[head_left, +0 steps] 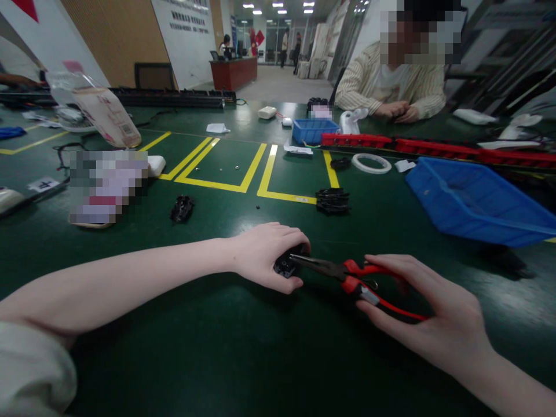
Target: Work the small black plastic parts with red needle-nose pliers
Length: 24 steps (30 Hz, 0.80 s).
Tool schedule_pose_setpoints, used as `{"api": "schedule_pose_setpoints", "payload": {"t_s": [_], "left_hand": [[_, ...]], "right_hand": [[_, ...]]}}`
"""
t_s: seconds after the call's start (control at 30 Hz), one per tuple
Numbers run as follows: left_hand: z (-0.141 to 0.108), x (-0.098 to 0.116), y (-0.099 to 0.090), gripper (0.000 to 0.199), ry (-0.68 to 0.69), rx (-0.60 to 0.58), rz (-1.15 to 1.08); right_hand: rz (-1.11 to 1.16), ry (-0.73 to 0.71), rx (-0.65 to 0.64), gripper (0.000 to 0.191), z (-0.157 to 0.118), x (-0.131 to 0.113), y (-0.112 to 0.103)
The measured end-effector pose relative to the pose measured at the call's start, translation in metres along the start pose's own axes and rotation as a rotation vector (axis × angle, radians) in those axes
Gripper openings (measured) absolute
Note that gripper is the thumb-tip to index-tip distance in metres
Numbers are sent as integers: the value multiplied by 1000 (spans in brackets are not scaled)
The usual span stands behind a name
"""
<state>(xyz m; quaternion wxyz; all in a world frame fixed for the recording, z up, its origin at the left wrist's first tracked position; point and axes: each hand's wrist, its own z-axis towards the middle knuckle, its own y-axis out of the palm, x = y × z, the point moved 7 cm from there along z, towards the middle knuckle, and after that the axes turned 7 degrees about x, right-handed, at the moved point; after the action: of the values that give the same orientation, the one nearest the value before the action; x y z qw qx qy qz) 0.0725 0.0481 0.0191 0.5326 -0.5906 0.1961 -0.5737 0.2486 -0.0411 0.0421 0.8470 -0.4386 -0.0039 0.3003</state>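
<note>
My left hand grips a small black plastic part above the green table, its fingers wrapped over the back and its thumb at the front. Red-handled needle-nose pliers are held in my right hand, which wraps around the handles. The narrow plier jaws reach left and touch the black part or lie just in front of it; whether they pinch anything I cannot tell. Beyond my hands lie a black ribbed part and another black piece on the table.
To the right stands a blue bin, with a smaller blue bin further back. A long red strip crosses behind a white ring. At left are a phone and a bottle. Another person sits opposite.
</note>
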Motion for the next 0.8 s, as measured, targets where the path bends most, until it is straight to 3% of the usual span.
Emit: {"api": "schedule_pose_setpoints", "payload": {"t_s": [0.43, 0.67, 0.8], "left_hand": [[1, -1, -1, 51, -2, -8, -5], [-2, 1, -1, 58, 10, 63, 79], [-2, 1, -1, 62, 2, 66, 83]], "right_hand": [[-141, -190, 88, 48, -4, -11, -7], [-71, -50, 6, 37, -2, 1, -1], [-100, -50, 26, 34, 1, 3, -3]]}}
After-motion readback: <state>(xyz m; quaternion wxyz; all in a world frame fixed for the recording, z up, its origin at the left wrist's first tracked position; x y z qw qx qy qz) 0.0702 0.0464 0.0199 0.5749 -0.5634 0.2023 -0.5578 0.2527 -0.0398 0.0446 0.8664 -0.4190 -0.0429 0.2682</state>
